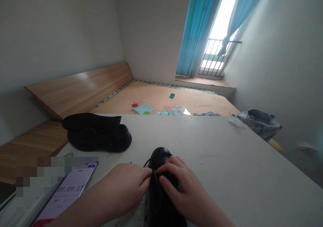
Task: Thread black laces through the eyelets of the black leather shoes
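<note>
A black leather shoe (161,154) lies on the white table right in front of me, its toe pointing away. My left hand (135,180) is closed at the shoe's left side, in a pinch on a thin black shoelace (147,162) that loops out beside the toe. From the right, my right hand (178,178) curls over the shoe's upper, thumb and index finger gripping near the lacing. The fingertips partly cover the eyelets. Another black shoe (101,143) rests on its side at the table's far left, with a black insole (91,120) on top of it.
A phone (70,188) showing a running timer lies at the left front of the white table (217,153). A small white packet (236,123) is by the far right edge, beside a bag-lined bin (261,122). Behind stands a bed (153,89) with scattered packets.
</note>
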`<action>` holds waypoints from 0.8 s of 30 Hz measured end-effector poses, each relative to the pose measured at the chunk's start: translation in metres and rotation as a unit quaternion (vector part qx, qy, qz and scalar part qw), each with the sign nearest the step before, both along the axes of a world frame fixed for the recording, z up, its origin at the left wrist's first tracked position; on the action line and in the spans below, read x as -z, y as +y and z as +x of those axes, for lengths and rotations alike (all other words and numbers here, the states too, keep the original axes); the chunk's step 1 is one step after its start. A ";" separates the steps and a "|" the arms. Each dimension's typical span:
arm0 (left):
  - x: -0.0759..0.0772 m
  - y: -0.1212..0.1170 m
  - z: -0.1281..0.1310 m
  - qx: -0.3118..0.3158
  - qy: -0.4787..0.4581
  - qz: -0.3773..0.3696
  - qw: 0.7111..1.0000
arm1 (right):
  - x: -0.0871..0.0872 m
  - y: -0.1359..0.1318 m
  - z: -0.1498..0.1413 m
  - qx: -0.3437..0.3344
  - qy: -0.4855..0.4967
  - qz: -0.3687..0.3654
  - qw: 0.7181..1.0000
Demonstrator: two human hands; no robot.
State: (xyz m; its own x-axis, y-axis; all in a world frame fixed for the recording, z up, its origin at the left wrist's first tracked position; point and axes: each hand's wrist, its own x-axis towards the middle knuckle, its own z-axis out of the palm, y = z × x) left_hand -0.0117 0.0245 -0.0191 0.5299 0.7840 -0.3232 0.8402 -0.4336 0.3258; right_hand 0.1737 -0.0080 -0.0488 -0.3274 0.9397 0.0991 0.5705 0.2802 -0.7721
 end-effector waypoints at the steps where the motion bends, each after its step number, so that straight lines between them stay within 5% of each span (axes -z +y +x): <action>1: 0.000 -0.001 0.001 0.002 -0.003 0.002 1.000 | 0.001 0.000 -0.001 0.010 -0.009 0.000 1.000; 9: 0.003 -0.007 0.002 0.002 0.010 0.017 1.000 | 0.008 -0.001 -0.014 0.058 -0.056 0.026 0.996; 13: -0.005 -0.002 -0.002 -0.021 -0.044 0.036 0.998 | 0.009 0.006 -0.002 0.058 0.099 0.024 0.993; 17: -0.017 0.000 0.002 -0.011 -0.215 0.087 0.973 | 0.003 0.008 0.008 0.068 0.311 -0.036 0.947; 21: -0.024 -0.006 0.012 0.026 -0.279 0.042 0.959 | 0.000 0.003 0.005 0.030 0.367 -0.075 0.927; 24: -0.028 -0.011 0.015 -0.009 -0.281 0.034 0.959 | 0.003 0.001 0.005 0.002 0.401 -0.109 0.910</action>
State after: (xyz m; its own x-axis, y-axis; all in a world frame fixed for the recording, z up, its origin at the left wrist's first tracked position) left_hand 0.0035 0.0139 0.0090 0.5923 0.8033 0.0620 0.5480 -0.4580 0.6999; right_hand 0.1782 -0.0072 -0.0521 -0.2291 0.9665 0.1155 -0.1992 0.0696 -0.9775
